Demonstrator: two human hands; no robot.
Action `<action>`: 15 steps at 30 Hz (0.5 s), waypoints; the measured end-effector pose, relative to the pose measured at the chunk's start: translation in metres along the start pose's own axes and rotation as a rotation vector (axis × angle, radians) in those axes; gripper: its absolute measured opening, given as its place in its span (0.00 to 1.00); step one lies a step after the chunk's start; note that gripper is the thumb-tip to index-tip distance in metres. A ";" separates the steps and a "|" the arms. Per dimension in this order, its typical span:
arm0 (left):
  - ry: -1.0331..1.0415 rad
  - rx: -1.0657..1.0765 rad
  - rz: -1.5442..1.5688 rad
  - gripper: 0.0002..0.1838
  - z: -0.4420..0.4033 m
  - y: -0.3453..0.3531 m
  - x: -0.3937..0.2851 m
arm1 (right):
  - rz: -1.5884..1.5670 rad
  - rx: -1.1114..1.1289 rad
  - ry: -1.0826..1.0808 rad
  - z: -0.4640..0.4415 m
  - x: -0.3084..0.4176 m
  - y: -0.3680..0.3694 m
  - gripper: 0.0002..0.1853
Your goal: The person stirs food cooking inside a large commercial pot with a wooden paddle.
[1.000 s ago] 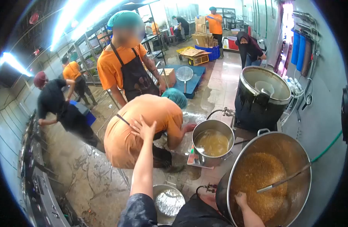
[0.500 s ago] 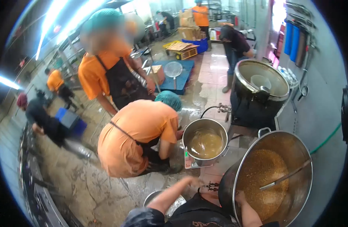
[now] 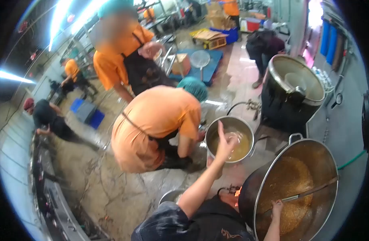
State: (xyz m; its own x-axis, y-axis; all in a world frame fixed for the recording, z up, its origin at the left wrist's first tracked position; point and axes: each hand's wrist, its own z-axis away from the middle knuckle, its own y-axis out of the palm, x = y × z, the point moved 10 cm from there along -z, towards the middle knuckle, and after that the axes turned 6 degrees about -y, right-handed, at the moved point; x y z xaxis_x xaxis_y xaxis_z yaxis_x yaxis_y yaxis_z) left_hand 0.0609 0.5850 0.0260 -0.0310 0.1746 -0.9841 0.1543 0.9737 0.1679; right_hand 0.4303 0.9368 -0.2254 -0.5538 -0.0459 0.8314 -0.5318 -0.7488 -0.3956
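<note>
Holds the two hands well apart. Reaches out with the left hand (image 3: 226, 143), open, thumb raised and fingers blurred, in front of the smaller pot (image 3: 252, 130), hiding part of the cloudy liquid (image 3: 244, 149). Cannot tell from this view whether above the rim or short of it. Places the right hand (image 3: 277, 207) inside the large pot (image 3: 336, 160), at the lower metal part of the long rod (image 3: 313, 190). Cannot tell whether clamped on the rod or only touching, with the finger detail too small. See the rod slanting up and right from there to the rim, over the grainy brown food (image 3: 293, 176). Find below the left forearm a metal bowl (image 3: 168, 197), mostly hidden by the dark sleeve (image 3: 160, 223). Note left of that hand a crouching co-worker in orange (image 3: 152, 128), bent over, with hands mostly hidden.
</note>
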 end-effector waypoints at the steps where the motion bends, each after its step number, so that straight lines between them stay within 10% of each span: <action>1: 0.052 -0.142 0.111 0.47 -0.005 -0.021 -0.038 | -0.117 -0.051 -0.043 0.000 0.011 -0.012 0.14; 8: -0.264 -0.487 0.284 0.37 0.005 -0.135 0.027 | 0.002 -0.029 0.036 0.006 -0.012 0.001 0.15; 11: -0.352 -0.280 0.053 0.18 0.066 -0.107 0.039 | 0.019 -0.087 -0.044 -0.011 -0.039 -0.007 0.15; 15: -0.402 0.027 0.017 0.16 0.140 -0.038 0.031 | 0.074 -0.254 -0.132 -0.033 -0.064 -0.029 0.15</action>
State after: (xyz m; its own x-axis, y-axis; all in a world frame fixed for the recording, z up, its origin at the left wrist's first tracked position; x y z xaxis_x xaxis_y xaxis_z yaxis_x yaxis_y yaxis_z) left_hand 0.1922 0.5329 -0.0190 0.3599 0.1141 -0.9260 0.1776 0.9660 0.1880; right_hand 0.4605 0.9836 -0.2801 -0.5177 -0.1920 0.8337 -0.6457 -0.5516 -0.5280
